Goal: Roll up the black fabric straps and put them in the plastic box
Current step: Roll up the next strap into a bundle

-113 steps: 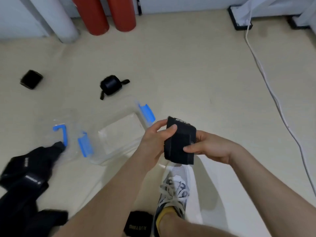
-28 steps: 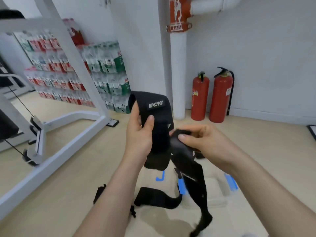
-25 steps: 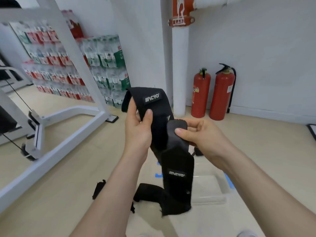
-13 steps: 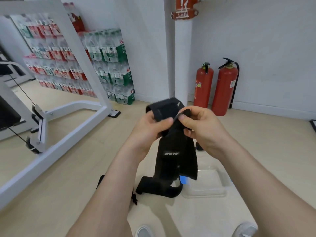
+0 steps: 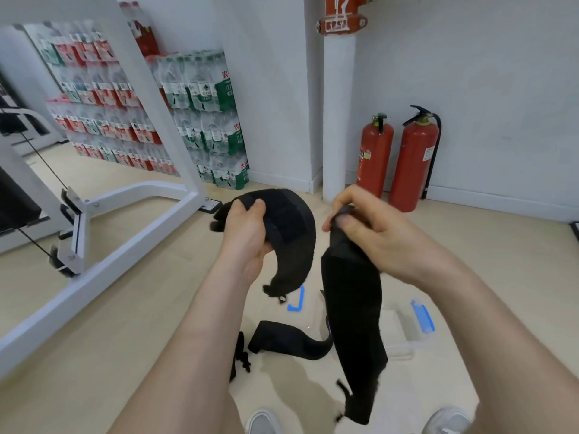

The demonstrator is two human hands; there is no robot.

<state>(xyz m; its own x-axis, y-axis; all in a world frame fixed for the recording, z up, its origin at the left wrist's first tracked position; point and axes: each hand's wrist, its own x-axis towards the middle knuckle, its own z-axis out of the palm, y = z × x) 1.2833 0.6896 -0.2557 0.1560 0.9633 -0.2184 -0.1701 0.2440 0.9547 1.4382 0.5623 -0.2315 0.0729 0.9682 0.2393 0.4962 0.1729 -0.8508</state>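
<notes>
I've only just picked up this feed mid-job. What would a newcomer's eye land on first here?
Both hands at centre hold black straps. The left hand grips a short curved strap, and the right hand pinches the top of a long strap hanging toward the floor. Behind them, two red fire extinguishers stand against the back wall. The clear plastic box with blue clips sits on the floor below the hands.
</notes>
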